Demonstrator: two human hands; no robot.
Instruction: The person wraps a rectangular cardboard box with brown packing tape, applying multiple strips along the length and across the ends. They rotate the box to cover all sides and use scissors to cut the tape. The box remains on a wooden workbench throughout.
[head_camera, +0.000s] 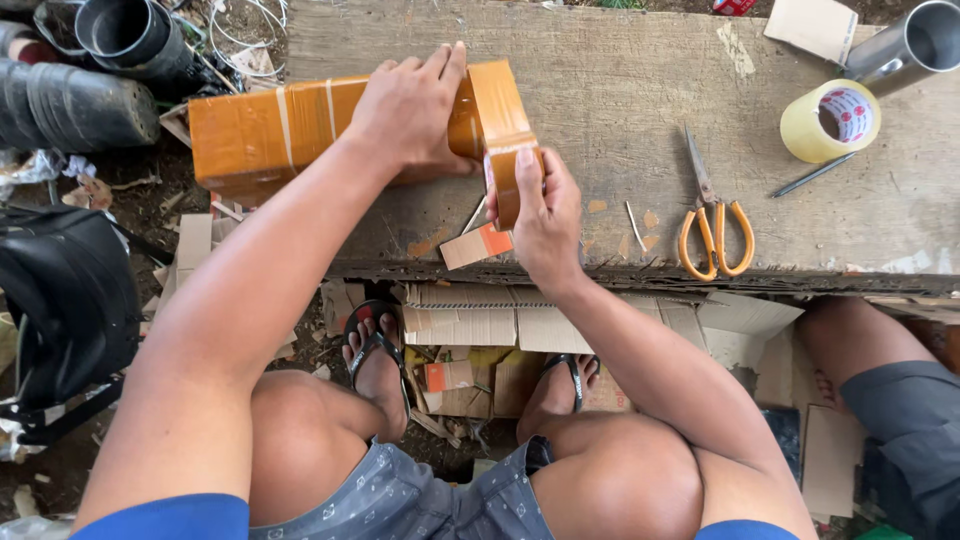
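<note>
A long box (262, 132) wrapped in orange-brown tape lies across the left end of a rough wooden bench (620, 110). My left hand (412, 105) presses flat on the box's right end. My right hand (545, 215) grips a roll of orange-brown tape (506, 180), and a stretched strip of tape (495, 100) runs from the roll up over the end of the box. A small cardboard scrap with an orange patch (475, 245) lies on the bench just under the roll.
Orange-handled scissors (712, 225), a pen (812, 175) and a pale yellow tape roll (830, 120) lie to the right. A metal tube (915, 45) sits at the far right. Black pipes (85, 70) and a dark bag (65, 300) are left; flattened cardboard (470, 325) lies underfoot. Another person's leg (880, 380) is at right.
</note>
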